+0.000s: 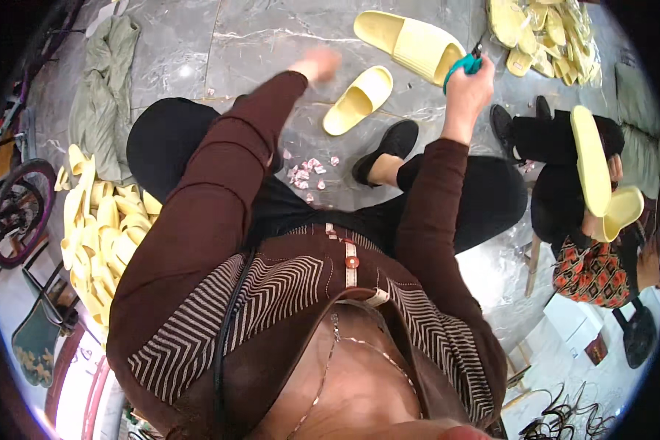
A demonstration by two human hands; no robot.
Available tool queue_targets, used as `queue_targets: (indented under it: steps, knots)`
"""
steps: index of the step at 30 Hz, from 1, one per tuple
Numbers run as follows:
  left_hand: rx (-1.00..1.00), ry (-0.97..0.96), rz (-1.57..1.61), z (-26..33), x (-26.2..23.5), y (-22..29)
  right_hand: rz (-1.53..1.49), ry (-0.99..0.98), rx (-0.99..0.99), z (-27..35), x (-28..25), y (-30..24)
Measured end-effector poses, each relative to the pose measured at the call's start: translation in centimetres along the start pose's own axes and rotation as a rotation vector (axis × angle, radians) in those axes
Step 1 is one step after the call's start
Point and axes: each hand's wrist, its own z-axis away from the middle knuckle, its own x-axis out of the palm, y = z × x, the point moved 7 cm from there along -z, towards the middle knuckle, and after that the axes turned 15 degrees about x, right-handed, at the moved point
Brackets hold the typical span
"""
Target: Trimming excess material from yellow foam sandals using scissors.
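My right hand [468, 89] is raised and closed on teal-handled scissors [463, 66], held against the edge of a large pale yellow slide sandal [409, 42]. My left hand [317, 64] is stretched forward over the grey marble floor and blurred by motion; nothing shows in it, and whether its fingers are apart is unclear. A smaller yellow sandal [358, 100] lies on the floor just to its right. Small pink scraps [306, 173] are scattered on the floor between my knees.
A heap of yellow sandals [99, 227] lies at my left and another heap in clear wrapping [543, 33] at the far right. A seated person [565, 191] on the right holds yellow sandals [601, 176]. A green cloth [103, 95] and a bicycle wheel [18, 209] sit at left.
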Motion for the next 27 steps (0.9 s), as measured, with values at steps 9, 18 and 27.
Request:
queue_targets:
  steps: [9,18,27]
  knots:
    - [0.268,0.175,-0.095,-6.8,5.7,8.0,-0.130,-0.075,0.143,-0.9,0.4,2.4]
    - [-0.484,0.214,0.302,-4.2,-0.7,-3.5,-0.076,-0.074,0.200,-2.1,0.9,5.5]
    - [-0.355,0.558,0.340,3.8,-16.4,-4.8,-0.197,-0.056,0.114,-1.7,0.1,5.0]
